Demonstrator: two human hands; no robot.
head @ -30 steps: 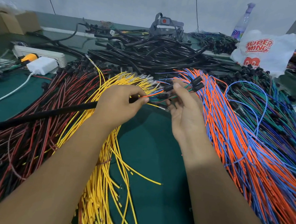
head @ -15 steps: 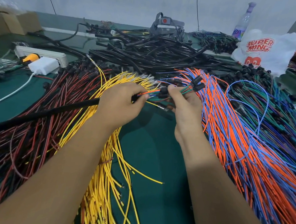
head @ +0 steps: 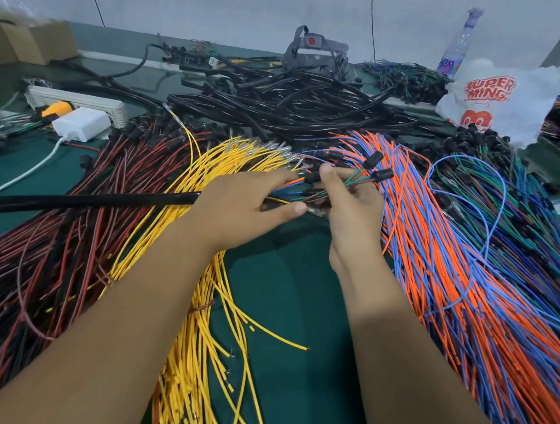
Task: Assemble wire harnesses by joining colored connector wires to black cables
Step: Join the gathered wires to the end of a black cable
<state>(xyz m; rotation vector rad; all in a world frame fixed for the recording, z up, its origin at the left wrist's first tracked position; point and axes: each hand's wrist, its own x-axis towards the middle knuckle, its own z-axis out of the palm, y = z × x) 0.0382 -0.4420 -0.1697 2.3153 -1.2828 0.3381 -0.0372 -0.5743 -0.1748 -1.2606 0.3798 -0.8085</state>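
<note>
Left grip (head: 249, 206) curled palm-down around black cable (head: 102, 199), right grip (head: 351, 199) palm-up pinching connector wires (head: 356, 180).

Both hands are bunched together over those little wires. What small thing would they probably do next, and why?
Probably push one small black connector onto a coloured wire end. The left hand grips the thick black sheathed cable where its coloured wires fan out; the right hand pinches that connector right beside them, with two more black connectors sticking up unjoined.

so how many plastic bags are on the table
1: a white plastic bag with red print at the far right of the table, behind the green and blue wires. Others may be hidden.
</note>
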